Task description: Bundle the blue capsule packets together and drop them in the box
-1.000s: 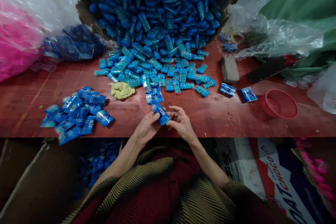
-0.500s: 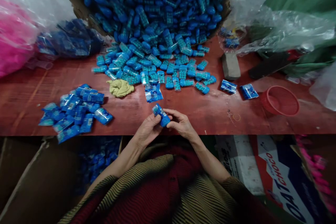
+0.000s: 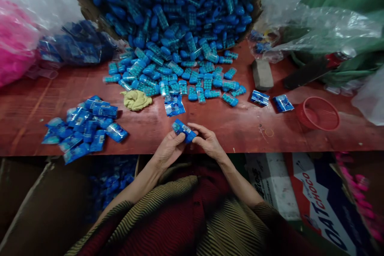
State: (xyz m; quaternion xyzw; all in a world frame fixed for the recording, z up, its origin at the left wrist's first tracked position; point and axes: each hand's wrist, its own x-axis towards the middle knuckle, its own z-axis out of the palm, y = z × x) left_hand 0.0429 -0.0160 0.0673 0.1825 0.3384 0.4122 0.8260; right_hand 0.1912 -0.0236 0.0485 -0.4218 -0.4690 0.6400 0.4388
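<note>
Near the table's front edge, a small bottle in a blue printed sleeve lies tilted between my two hands. My left hand is closed on its left side, thumb on top. The fingers of my right hand pinch its right end. Just beyond lies a stack of flat blue printed sleeves. Behind that spreads a heap of clear, blue-capped bottles filled with small turquoise balls. On my left is a pile of sleeved bottles.
A crumpled yellow cloth lies left of the flat sleeves. To the right are two blue sleeve bundles, a grey block, a dark tool with a red collar and a red plastic basket. An open box of bottles stands behind.
The sleeved bottle has turned slightly in my hands and its barcode side shows more. My right fingers have shifted a little on its end. The view has drifted slightly.
</note>
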